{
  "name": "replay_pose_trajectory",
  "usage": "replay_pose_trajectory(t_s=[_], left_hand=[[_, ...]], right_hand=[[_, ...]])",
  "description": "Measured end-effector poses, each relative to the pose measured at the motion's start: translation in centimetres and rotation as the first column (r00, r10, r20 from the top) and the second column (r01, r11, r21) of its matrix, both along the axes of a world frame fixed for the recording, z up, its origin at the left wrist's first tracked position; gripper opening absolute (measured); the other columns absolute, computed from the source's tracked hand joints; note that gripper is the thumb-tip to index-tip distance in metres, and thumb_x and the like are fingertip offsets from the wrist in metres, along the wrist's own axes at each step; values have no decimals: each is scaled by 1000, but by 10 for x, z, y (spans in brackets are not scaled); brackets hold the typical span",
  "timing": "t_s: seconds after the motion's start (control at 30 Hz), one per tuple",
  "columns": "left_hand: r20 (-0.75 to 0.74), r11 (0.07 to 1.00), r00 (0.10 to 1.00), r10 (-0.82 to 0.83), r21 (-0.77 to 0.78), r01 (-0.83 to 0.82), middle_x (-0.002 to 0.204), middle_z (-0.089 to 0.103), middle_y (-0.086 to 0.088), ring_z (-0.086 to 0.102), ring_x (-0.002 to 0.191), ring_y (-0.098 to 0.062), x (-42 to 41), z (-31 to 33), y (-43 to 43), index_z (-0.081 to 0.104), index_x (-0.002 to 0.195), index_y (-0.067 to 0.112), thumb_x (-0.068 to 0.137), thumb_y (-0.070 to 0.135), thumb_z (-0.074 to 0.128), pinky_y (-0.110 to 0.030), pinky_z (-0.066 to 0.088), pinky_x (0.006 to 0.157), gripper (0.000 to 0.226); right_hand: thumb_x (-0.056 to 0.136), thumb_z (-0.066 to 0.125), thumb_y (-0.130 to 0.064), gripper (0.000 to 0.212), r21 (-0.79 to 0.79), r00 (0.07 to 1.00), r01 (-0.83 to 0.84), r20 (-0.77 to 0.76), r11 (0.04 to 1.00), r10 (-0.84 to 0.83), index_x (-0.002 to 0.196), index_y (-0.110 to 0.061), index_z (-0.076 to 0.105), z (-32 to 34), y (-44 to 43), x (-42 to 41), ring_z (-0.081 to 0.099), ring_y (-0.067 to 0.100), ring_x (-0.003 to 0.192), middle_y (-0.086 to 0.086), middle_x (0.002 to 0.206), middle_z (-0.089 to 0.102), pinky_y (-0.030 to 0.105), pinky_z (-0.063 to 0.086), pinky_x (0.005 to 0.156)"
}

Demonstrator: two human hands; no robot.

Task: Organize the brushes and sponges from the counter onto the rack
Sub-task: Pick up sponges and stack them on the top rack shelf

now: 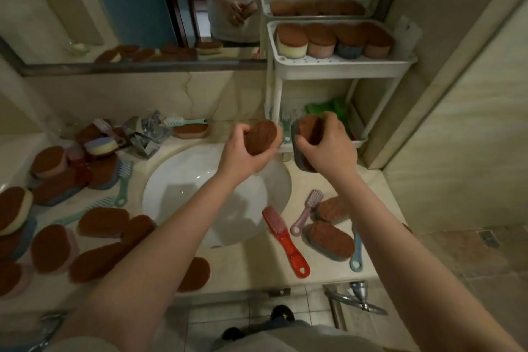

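My left hand grips a brown-topped sponge above the far rim of the sink. My right hand holds a second sponge with a brown top and grey base, just in front of the white rack's lower shelf. The rack's top shelf carries a row of several sponges standing on end. Many more sponges and long-handled brushes lie on the counter, among them a red brush, a pink brush and a green brush.
The white sink basin fills the counter's middle. A chrome faucet sits at its back left. A green cloth and a small teal brush are on the rack's lower shelf. A mirror runs along the back wall.
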State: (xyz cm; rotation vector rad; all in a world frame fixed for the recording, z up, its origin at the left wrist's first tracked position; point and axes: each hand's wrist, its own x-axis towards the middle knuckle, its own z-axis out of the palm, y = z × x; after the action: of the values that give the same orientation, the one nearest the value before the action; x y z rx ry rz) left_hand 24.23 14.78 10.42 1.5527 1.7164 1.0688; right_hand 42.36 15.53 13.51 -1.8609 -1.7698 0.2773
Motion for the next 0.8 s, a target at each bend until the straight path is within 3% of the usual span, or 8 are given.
replay_pose_trajectory(t_s=[0.13,0.27,0.4,0.6,0.7,0.8], left_hand=[[-22,992,1000,-20,122,22,105,51,3,51,94,-13,10,48,27,44,107,21,70,38,78,-24,38,75,54],[-72,974,997,-21,225,37,111,51,2,47,97,-10,23,91,58,47,114,17,72,39,76,-23,38,76,56],[-122,951,992,-23,302,59,120,52,-3,47,102,-11,39,126,91,48,120,17,72,40,75,-23,38,80,59],[-177,965,983,-51,244,94,129,46,-6,46,116,-19,59,155,138,45,128,18,74,35,75,-25,37,88,63],[-182,977,979,-88,178,121,130,43,-6,45,116,-20,67,160,154,45,129,20,74,34,75,-26,37,88,64],[-208,981,973,-102,142,133,131,41,-6,44,118,-21,75,160,166,45,130,22,74,33,76,-27,37,92,65]], right_hand=[[79,63,-50,62,185,993,49,-114,981,-28,127,-15,44,41,23,9,57,27,105,5,121,55,29,39,73],[80,63,-51,64,317,986,97,-157,944,-49,131,-18,44,78,52,22,55,25,110,5,125,54,27,39,76],[79,65,-50,68,384,984,60,-177,921,10,135,-20,42,107,90,36,53,25,113,7,127,50,36,47,89],[78,67,-39,64,318,981,-74,-147,945,126,136,-30,41,123,141,64,45,27,117,6,125,44,44,44,98],[78,68,-35,61,216,978,-178,-73,960,197,134,-35,43,120,160,88,39,29,119,5,124,42,49,40,100],[77,70,-25,59,64,958,-262,-102,963,267,131,-36,49,115,173,109,39,27,122,1,124,41,44,40,103]])
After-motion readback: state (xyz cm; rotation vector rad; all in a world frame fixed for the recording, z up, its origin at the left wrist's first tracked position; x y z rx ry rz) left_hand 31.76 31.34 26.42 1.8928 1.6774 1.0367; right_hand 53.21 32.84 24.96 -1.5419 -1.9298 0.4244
